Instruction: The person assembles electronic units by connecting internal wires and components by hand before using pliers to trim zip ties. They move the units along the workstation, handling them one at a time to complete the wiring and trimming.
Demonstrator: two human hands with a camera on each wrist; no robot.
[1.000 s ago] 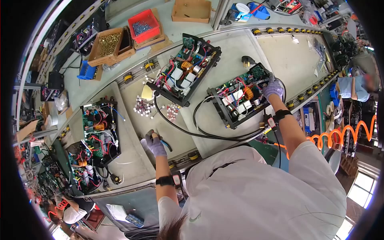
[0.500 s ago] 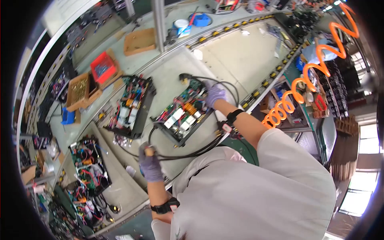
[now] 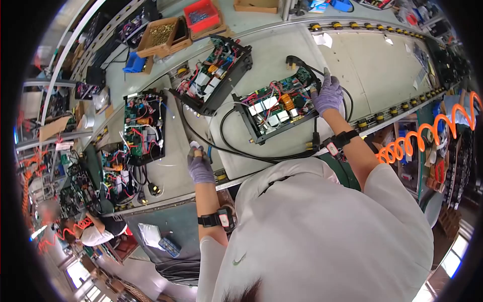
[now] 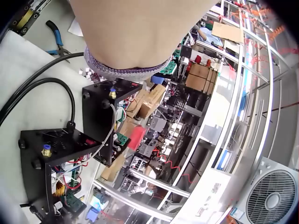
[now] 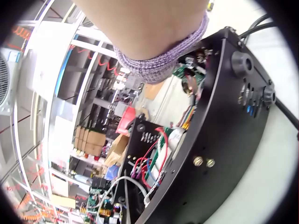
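Slanting from lower left to upper right in the head view, the open black unit [image 3: 282, 108] lies flat on the bench [image 3: 294, 43], its long axis on that diagonal, end panel toward the lower left, circuit side up. The right hand [image 3: 328, 96] rests open at its upper-right end, thumb at the corner, fingers reaching out past it. The left hand [image 3: 200, 167], well apart from that unit, has bent fingers near the bench's front edge; whether its grip holds the small pale bit at the fingertips, I cannot tell. Four open units are countable on the bench: this one, a middle unit [image 3: 214, 75] on a similar diagonal, a left unit [image 3: 145, 128] running nearly up and down the view, and a partly seen fourth unit [image 3: 116, 176] below it. One pair of pliers [image 4: 58, 39], one red bin [image 3: 200, 16] and one blue bin [image 3: 135, 63] are visible. A black cable [image 3: 241, 152] loops between the hands.
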